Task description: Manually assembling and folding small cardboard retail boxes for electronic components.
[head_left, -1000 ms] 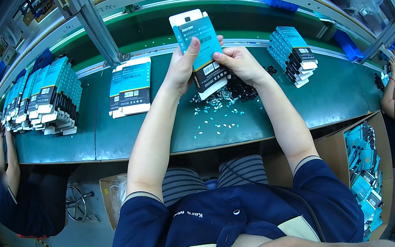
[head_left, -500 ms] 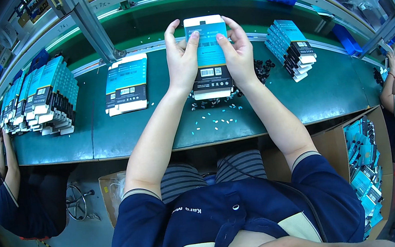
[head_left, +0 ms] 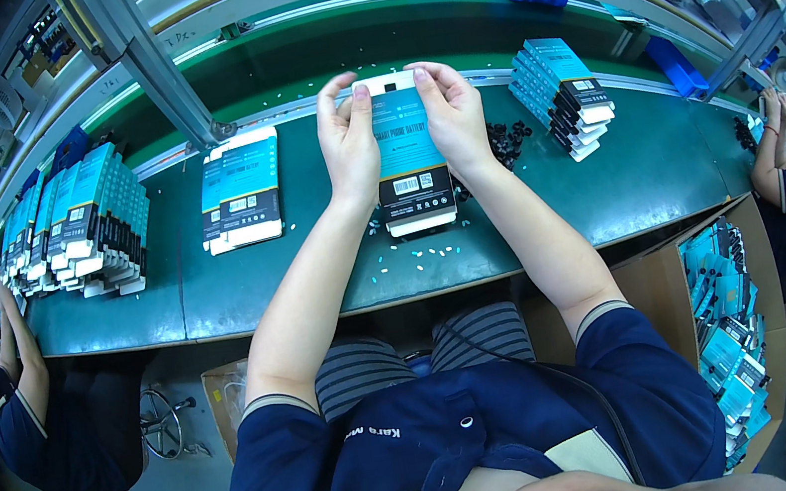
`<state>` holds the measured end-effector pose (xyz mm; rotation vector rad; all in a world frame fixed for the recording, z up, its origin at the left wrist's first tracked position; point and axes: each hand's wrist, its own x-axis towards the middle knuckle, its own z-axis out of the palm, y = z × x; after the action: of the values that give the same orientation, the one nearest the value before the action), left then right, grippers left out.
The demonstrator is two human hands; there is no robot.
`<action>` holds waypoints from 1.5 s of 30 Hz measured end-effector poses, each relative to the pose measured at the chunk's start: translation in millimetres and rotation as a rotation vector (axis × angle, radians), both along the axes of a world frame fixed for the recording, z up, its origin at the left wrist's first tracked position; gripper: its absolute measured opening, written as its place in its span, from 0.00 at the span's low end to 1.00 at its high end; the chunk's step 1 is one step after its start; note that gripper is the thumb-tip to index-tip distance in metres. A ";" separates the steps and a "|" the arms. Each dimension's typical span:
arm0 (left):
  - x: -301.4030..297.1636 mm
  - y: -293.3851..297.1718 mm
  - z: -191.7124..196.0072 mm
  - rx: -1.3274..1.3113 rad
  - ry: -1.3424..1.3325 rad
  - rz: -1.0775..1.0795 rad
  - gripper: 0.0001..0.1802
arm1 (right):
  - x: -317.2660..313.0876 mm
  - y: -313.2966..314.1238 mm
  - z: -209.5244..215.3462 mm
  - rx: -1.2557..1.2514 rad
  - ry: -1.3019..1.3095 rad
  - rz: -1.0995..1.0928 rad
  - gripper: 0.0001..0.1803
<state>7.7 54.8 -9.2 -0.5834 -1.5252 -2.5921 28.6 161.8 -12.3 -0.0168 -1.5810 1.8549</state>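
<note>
A flat teal-and-black carton (head_left: 408,155) with a white top edge stands out over the table in front of me. My left hand (head_left: 352,146) closes on its left side, thumb near the top left corner of the face. On the opposite side my right hand (head_left: 456,123) grips it, thumb pressed by the top right corner. The fingers behind the carton are hidden. Left of it lies a small pile of similar flat cartons (head_left: 239,189). Several small black pieces (head_left: 507,143) are heaped beside my right wrist, and tiny white and blue bits (head_left: 414,254) lie scattered below the carton.
Stacked cartons stand at the left (head_left: 98,222) and the right (head_left: 564,86). A metal post (head_left: 157,83) rises behind the green table (head_left: 339,288). At lower right a cardboard box (head_left: 768,293) holds many cartons. A co-worker sits on either side; a blue bin (head_left: 679,67) stands far right.
The carton has come slightly lower and to the left in view, with both hands still on it. My right thumb has shifted up to its top corner. The whole view has tilted a little.
</note>
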 end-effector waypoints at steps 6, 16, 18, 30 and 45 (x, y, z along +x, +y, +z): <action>-4.5 -5.4 -5.6 -0.112 0.057 0.018 0.11 | 9.6 -7.2 8.6 -0.036 0.061 0.053 0.09; -6.9 -1.5 -13.7 -0.043 0.061 0.005 0.08 | 1.2 5.8 -8.5 0.007 -0.007 -0.013 0.12; -10.9 6.4 -17.6 -0.049 0.160 0.065 0.12 | -0.4 14.6 -8.8 0.063 -0.063 0.070 0.18; -30.7 -16.8 -10.8 -0.001 -0.127 0.111 0.14 | 77.3 171.9 77.0 0.364 -0.392 -0.177 0.15; -29.3 -16.7 -13.5 -0.077 -0.207 -0.058 0.14 | 48.7 224.6 55.1 -0.029 -1.151 0.198 0.16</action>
<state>-21.6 38.0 -22.7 -0.3809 -1.6983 -2.7211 77.4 386.4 42.8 -1.1555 -2.3204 2.1412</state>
